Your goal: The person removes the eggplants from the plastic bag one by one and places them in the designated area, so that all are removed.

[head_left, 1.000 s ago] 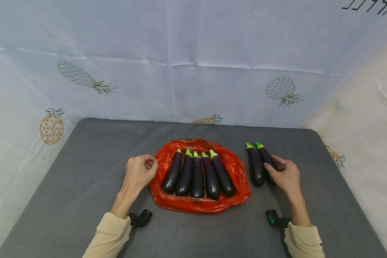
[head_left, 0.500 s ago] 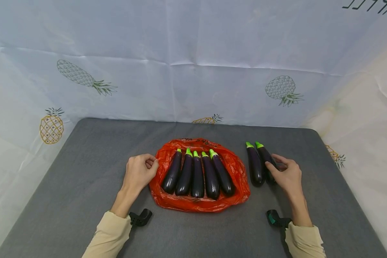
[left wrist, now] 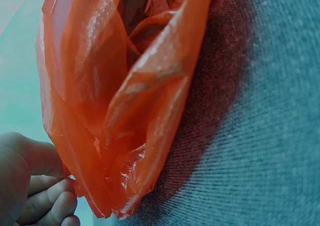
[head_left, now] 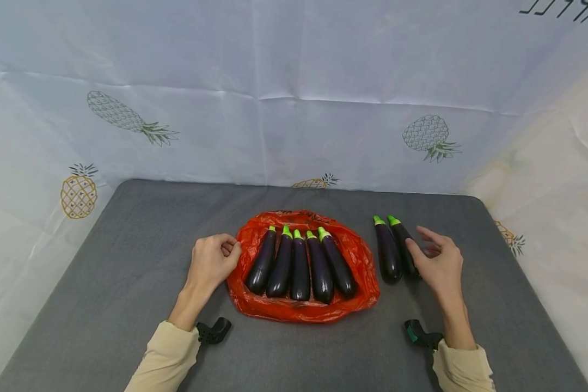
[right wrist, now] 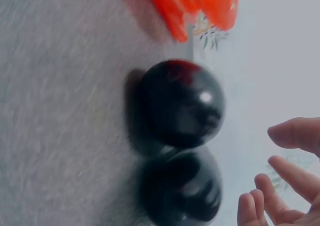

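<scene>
- Left hand: thumb and fingers pinch the left edge of the red bag. Thin plastic; a hard tug could tear it or drag the whole bag sideways.
- Right hand: released, fingers spread, holding nothing. It hangs just beside the outer eggplant; the right wrist view shows a gap.
- Outer eggplant lies on the table, stem end away from the person. Skin looks glossy, so a loose grip would likely slip; a fingertip nudge could set it rolling.
- Inner eggplant sits right next to it, between it and the bag. Can't tell if the two touch. Closing the thumb in that narrow gap might shove the inner one toward the bag.
- Five eggplants lie side by side in the opened bag, stems also pointing away. Rim looks low and soft; if the left side gets lifted, they could roll and bunch up to the right.
- Black wrist mount at the left cuff sits near the bag; a low sweep inward could snag the rim.
- Table looks flat, no risk there.
</scene>
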{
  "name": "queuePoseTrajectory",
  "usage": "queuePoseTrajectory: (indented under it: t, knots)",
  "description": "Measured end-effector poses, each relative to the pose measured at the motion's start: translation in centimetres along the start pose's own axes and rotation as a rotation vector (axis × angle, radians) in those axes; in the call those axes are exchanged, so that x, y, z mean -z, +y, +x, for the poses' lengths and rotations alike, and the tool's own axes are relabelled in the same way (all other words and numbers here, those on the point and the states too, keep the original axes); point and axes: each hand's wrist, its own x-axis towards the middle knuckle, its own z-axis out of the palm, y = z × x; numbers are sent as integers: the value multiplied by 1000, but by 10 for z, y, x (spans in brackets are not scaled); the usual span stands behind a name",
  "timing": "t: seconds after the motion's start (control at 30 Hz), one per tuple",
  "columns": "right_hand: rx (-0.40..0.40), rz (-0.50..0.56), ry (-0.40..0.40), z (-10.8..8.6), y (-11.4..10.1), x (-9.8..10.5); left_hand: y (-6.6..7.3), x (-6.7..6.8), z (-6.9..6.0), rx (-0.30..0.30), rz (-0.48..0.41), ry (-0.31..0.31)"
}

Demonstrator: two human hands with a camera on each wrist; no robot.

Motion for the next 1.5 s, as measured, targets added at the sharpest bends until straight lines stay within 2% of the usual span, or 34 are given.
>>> queuePoseTrajectory:
  t: [0.3, 0.73, 1.27, 1.5]
  knots:
    - [60, 117, -38, -6, -16, -1, -1, 0, 0, 0, -4, 4]
    - [95, 261, -116, -18, -36, -10, -1, 0, 0, -2, -3, 2]
    - [196, 328, -210, -32, -48, -29, -1, 0, -1, 1, -6, 1]
    - [203, 331, -273, -37, -50, -41, -1, 0, -1, 0, -7, 4]
